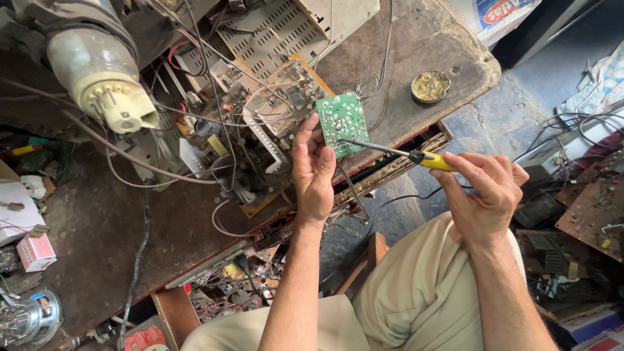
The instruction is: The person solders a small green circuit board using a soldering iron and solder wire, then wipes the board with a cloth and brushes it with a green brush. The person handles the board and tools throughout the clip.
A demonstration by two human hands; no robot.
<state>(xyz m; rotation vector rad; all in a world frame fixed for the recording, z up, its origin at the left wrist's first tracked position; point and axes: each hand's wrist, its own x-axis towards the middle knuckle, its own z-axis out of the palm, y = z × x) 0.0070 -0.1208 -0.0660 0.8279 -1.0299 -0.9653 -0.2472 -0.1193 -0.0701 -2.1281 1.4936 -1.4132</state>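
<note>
A small green circuit board [342,123] is pinched at its lower left edge between the thumb and fingertips of the left hand [313,170], solder side turned up, just above the fingers and in front of the opened chassis [260,97]. The right hand [484,195] is closed around the yellow handle of a soldering iron [396,151], whose thin tip is laid across the lower part of the board, reaching leftward from the fingertips. For a clean joint, it is judged that the board should be kept steady and the tip touched only to the chosen pad, with the neighbouring pads spared. Loose wires [208,162] hang close beyond the left fingers and should be kept off the hot shaft. A round tin of flux [430,86] sits on the workbench [422,45] above the right fingers, near the bench edge. Open room is left below the hands, over the lap.
</note>
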